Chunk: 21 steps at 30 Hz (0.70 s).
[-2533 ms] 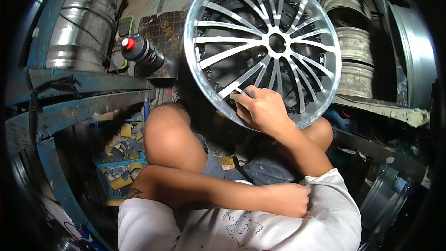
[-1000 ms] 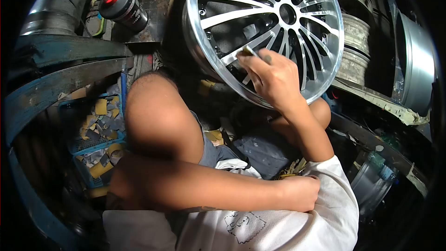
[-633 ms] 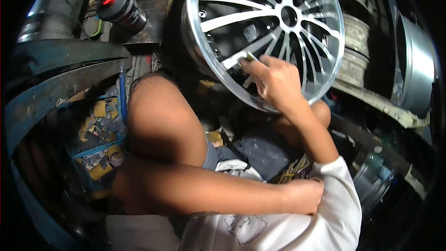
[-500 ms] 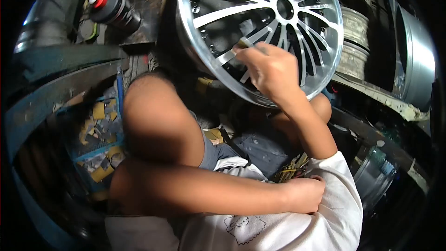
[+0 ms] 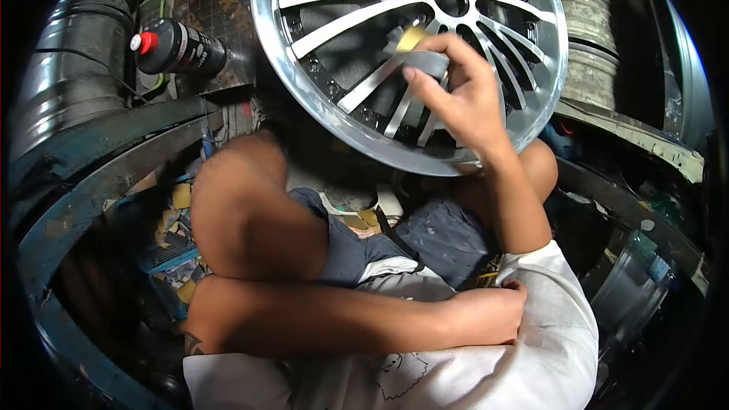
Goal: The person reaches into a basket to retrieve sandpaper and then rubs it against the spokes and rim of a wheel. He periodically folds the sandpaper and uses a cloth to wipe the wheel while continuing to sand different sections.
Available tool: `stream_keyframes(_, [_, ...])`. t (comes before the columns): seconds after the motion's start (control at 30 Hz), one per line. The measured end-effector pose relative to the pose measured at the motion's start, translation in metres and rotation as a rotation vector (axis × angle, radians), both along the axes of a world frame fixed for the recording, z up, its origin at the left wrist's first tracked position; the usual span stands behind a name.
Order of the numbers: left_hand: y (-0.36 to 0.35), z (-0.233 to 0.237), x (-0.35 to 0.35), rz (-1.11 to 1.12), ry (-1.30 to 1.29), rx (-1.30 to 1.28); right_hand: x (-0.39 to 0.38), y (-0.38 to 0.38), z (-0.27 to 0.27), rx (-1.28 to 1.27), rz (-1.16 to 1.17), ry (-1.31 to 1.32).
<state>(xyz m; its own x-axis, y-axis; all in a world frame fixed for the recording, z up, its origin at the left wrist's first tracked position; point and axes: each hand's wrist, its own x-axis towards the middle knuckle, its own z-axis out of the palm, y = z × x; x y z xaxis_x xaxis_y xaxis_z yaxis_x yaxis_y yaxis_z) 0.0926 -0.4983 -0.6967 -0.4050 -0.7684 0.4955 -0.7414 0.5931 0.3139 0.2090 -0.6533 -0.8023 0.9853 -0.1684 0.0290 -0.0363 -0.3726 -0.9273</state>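
My right hand [image 5: 465, 95] is closed in a pinch on a bent strip of sandpaper [image 5: 427, 64], grey on one side and yellowish on the other. It is over the spokes of an alloy wheel rim [image 5: 353, 140], whose spokes are bright with black areas between them. The rim leans tilted in front of my knees. My left forearm lies across my lap. At its end, my left hand [image 5: 490, 314] is curled closed against my right shirt sleeve [image 5: 543, 281]; what its fingers hold, if anything, is hidden.
A dark bottle with a red cap [image 5: 182, 47] stands at upper left. Blue crates [image 5: 163, 257] with sandpaper scraps sit beside my left knee. Stacked rims [image 5: 585, 45] are at upper right. A metal frame [image 5: 68, 220] curves along the left.
My right hand has lifted and opened its grip somewhat, and the sandpaper now shows its yellowish side. The view has shifted slightly. My left hand stays by the sleeve.
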Motion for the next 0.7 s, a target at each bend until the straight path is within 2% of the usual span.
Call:
stream_keyframes(0.07, [-0.005, -0.001, 0.002, 0.016, -0.028, 0.009, 0.002, 0.003, -0.004, 0.048, 0.095, -0.039])
stream_keyframes(0.1, [-0.004, -0.002, 0.003, 0.02, -0.039, 0.016, 0.001, 0.011, -0.003, 0.183, 0.105, -0.014])
stream_keyframes(0.2, [-0.008, -0.003, 0.001, 0.014, -0.047, 0.035, -0.002, 0.02, 0.014, 0.566, 0.106, 0.293])
stream_keyframes(0.3, [-0.01, -0.004, -0.002, 0.036, -0.047, 0.034, -0.003, 0.023, 0.011, 0.906, 0.158, 0.357])
stream_keyframes(0.43, [-0.006, 0.002, 0.004, 0.042, -0.051, 0.062, -0.003, 0.024, 0.018, 0.972, 0.02, 0.476])
stream_keyframes(0.47, [-0.006, 0.002, 0.004, 0.041, -0.041, 0.06, -0.003, 0.025, 0.018, 0.951, 0.028, 0.457])
stream_keyframes(0.57, [-0.006, -0.007, -0.004, 0.055, -0.015, -0.011, -0.006, 0.017, 0.011, 0.525, 0.147, 0.405])
stream_keyframes(0.6, [-0.006, -0.01, -0.008, 0.047, -0.008, -0.019, -0.005, 0.017, 0.011, 0.118, 0.156, 0.293])
stream_keyframes(0.63, [-0.005, -0.012, -0.008, 0.043, -0.013, -0.022, -0.001, 0.019, 0.018, -0.154, 0.151, 0.171])
stream_keyframes(0.7, [-0.001, -0.011, -0.012, 0.017, 0.0, -0.008, 0.002, 0.017, 0.024, -0.34, 0.145, 0.086])
